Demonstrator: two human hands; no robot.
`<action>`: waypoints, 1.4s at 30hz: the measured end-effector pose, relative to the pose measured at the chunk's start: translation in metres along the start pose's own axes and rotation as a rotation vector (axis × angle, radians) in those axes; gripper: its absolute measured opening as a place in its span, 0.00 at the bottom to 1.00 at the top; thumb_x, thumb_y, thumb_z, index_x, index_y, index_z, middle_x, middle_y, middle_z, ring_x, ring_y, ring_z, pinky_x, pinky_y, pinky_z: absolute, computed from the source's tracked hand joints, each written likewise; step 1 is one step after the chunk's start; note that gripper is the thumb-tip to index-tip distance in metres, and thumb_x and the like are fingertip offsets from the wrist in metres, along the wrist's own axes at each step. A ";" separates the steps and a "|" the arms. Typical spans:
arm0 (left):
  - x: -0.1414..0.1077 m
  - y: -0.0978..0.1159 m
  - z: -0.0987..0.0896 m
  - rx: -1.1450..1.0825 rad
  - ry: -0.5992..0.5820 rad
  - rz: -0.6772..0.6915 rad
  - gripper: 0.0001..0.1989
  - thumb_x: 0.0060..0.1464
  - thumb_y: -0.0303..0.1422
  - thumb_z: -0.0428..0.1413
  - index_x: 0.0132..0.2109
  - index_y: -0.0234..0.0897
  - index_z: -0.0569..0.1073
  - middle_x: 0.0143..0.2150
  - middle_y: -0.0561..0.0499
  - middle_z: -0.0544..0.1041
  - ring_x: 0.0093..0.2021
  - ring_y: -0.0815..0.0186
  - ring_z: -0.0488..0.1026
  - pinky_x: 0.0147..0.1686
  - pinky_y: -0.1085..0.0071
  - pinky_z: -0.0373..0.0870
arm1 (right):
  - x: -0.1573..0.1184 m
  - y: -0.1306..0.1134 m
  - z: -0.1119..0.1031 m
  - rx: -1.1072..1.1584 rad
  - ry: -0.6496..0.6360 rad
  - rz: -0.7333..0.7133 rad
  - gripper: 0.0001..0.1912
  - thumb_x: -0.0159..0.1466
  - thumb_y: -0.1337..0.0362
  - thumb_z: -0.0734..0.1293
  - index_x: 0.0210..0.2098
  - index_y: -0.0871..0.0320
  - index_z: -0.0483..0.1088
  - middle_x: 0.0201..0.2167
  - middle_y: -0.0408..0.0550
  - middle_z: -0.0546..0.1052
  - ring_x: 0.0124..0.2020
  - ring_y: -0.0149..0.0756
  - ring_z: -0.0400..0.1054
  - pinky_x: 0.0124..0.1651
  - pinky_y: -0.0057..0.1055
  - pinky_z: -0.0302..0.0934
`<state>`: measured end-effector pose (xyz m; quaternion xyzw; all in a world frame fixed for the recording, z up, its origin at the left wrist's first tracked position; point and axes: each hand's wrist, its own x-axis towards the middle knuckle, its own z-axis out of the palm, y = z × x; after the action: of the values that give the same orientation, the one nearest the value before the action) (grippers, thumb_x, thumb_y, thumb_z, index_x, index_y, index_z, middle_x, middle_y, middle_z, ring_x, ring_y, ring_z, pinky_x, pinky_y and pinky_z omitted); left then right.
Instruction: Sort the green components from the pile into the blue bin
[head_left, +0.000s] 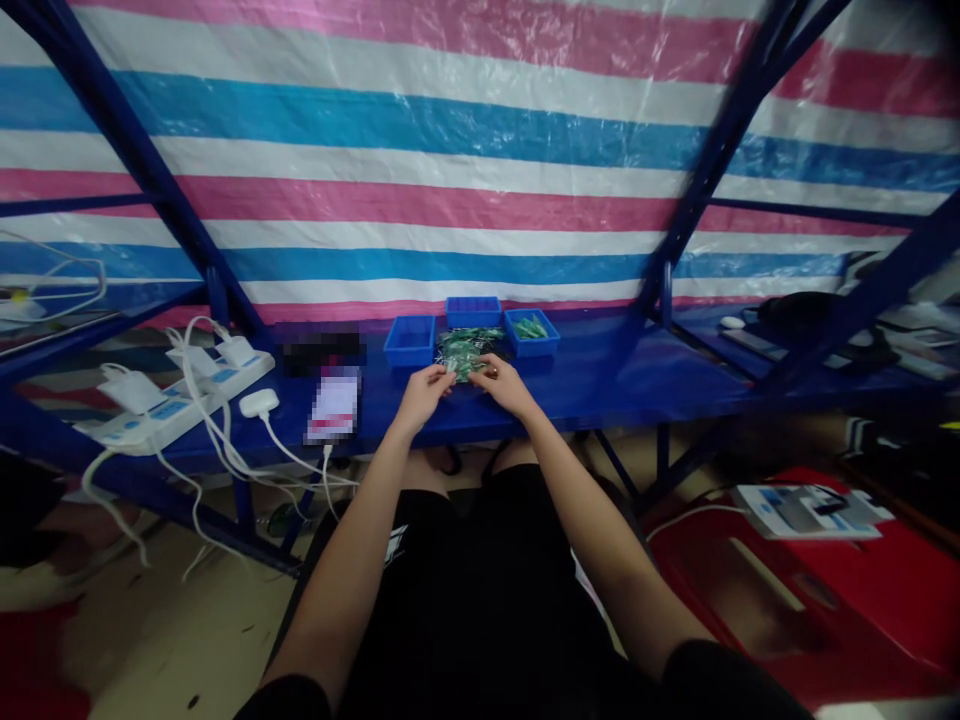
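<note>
A pile of small green and whitish pieces [466, 345] lies on the blue table, too small and blurred to name. My left hand [424, 392] is at the pile's near left edge, its fingers closed in a pinch. My right hand [505, 384] reaches the near right edge, thumb and fingers pressed together. What either hand pinches is too small to tell. Around the pile stand a blue bin [411, 354] at left, another blue bin [472, 312] behind, and a third blue bin [532, 347] at right holding green pieces.
On the left of the blue table [615, 385] lie a power strip [187, 402] with plugged-in chargers, white cables, a white charger block [259, 402] and a blurred-out phone [334, 405]. Blue frame posts rise on both sides. A red stool [780, 600] carries another power strip [814, 512].
</note>
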<state>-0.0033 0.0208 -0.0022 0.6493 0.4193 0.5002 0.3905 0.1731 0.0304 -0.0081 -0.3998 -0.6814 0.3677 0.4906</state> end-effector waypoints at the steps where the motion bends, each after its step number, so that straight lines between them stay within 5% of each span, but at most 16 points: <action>1: -0.001 0.000 0.000 0.016 -0.007 0.008 0.13 0.49 0.39 0.55 0.33 0.32 0.71 0.28 0.50 0.73 0.27 0.69 0.68 0.30 0.73 0.65 | -0.001 -0.001 0.000 -0.021 0.014 -0.016 0.19 0.53 0.56 0.67 0.43 0.57 0.65 0.24 0.40 0.71 0.27 0.30 0.66 0.31 0.27 0.60; 8: -0.003 0.002 0.001 0.155 -0.055 0.057 0.13 0.51 0.40 0.52 0.32 0.33 0.72 0.26 0.52 0.71 0.26 0.69 0.67 0.27 0.73 0.63 | -0.006 -0.008 -0.004 -0.010 -0.032 -0.121 0.32 0.54 0.64 0.66 0.57 0.51 0.56 0.35 0.43 0.69 0.26 0.27 0.62 0.32 0.26 0.61; 14: -0.002 0.001 0.003 0.094 -0.031 0.045 0.15 0.51 0.41 0.51 0.38 0.33 0.72 0.30 0.50 0.73 0.29 0.66 0.70 0.29 0.72 0.67 | -0.007 -0.011 -0.003 0.043 -0.092 -0.076 0.21 0.56 0.63 0.63 0.50 0.54 0.64 0.33 0.43 0.70 0.26 0.28 0.64 0.31 0.27 0.64; 21: -0.005 0.009 0.007 -0.025 -0.156 0.051 0.20 0.47 0.37 0.57 0.46 0.32 0.68 0.38 0.46 0.75 0.35 0.64 0.73 0.36 0.69 0.70 | -0.006 -0.005 -0.002 0.039 -0.032 -0.048 0.16 0.55 0.58 0.65 0.42 0.57 0.66 0.29 0.42 0.71 0.26 0.29 0.65 0.31 0.27 0.63; 28: -0.006 0.006 0.007 0.072 -0.237 0.060 0.18 0.46 0.35 0.57 0.45 0.32 0.68 0.38 0.47 0.74 0.34 0.65 0.72 0.35 0.70 0.69 | -0.006 -0.006 -0.004 0.113 -0.068 -0.112 0.33 0.51 0.65 0.68 0.55 0.53 0.58 0.45 0.48 0.69 0.37 0.32 0.66 0.42 0.31 0.62; 34: -0.007 0.006 0.008 -0.046 -0.173 0.033 0.31 0.43 0.33 0.60 0.54 0.35 0.58 0.37 0.48 0.74 0.33 0.67 0.72 0.34 0.72 0.68 | -0.008 -0.012 -0.005 0.097 -0.072 -0.099 0.21 0.53 0.62 0.67 0.46 0.56 0.66 0.39 0.46 0.72 0.37 0.33 0.66 0.42 0.31 0.61; 42: -0.005 0.004 0.003 0.050 -0.037 0.087 0.23 0.49 0.37 0.55 0.51 0.32 0.64 0.29 0.53 0.70 0.29 0.69 0.69 0.32 0.73 0.65 | -0.009 -0.010 -0.004 -0.030 0.000 -0.079 0.15 0.54 0.54 0.66 0.36 0.57 0.68 0.26 0.41 0.69 0.26 0.29 0.61 0.30 0.26 0.57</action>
<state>-0.0001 0.0141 -0.0011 0.6855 0.3957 0.4939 0.3600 0.1771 0.0190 -0.0013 -0.3798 -0.7021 0.3376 0.4988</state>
